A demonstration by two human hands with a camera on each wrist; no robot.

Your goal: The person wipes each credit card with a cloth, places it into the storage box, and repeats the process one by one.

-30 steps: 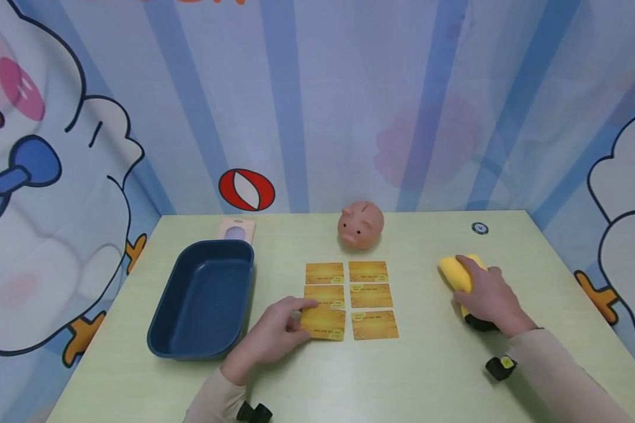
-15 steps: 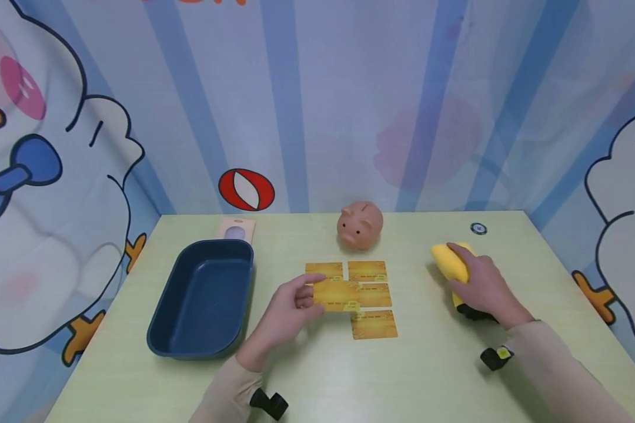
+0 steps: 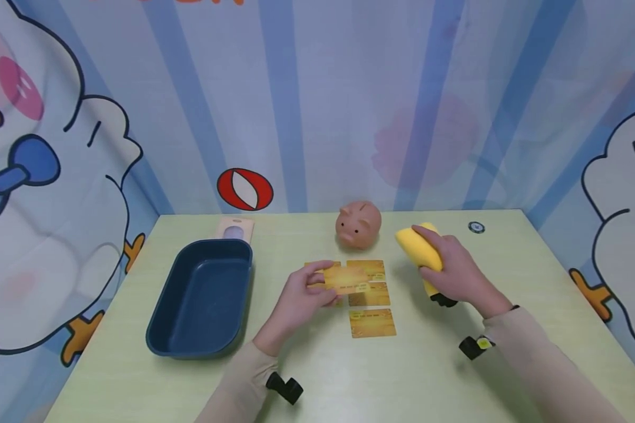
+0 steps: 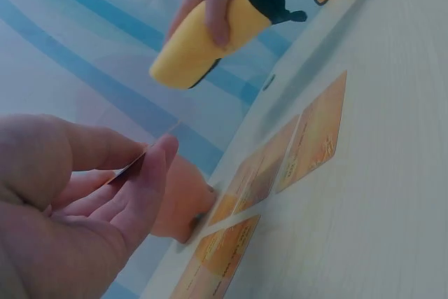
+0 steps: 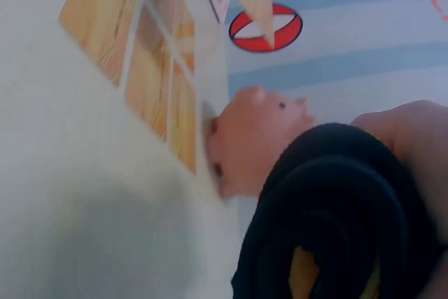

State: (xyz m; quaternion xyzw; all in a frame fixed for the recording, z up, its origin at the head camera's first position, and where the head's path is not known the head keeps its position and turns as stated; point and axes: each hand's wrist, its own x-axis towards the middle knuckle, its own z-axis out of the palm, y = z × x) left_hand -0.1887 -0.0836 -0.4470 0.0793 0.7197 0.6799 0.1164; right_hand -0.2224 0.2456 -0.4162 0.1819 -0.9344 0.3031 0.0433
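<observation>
My left hand (image 3: 301,296) pinches a gold card (image 3: 344,280) by its left edge, thumb below and fingers above, and holds it up over the other cards. In the left wrist view that card (image 4: 133,166) shows nearly edge-on. Several more gold cards lie flat on the table; the nearest right one (image 3: 373,323) is in full view, while the left ones are partly hidden. My right hand (image 3: 455,270) grips a yellow rolled, soft-looking thing (image 3: 419,248) with a black end, raised above the table. Its black end (image 5: 336,194) fills the right wrist view's lower part, coiled in layers.
A pink piggy bank (image 3: 358,225) stands behind the cards. At the left is a deep blue tub (image 3: 156,329), with a pale pink flat package (image 3: 236,227) behind it. A small round black-and-white disc (image 3: 476,227) lies at the back right. A printed curtain rises behind the table (image 3: 413,376).
My left hand has lifted the nearest left card off the table and carried it forward and slightly right. My right hand has raised the yellow roll and moved it left, toward the piggy bank.
</observation>
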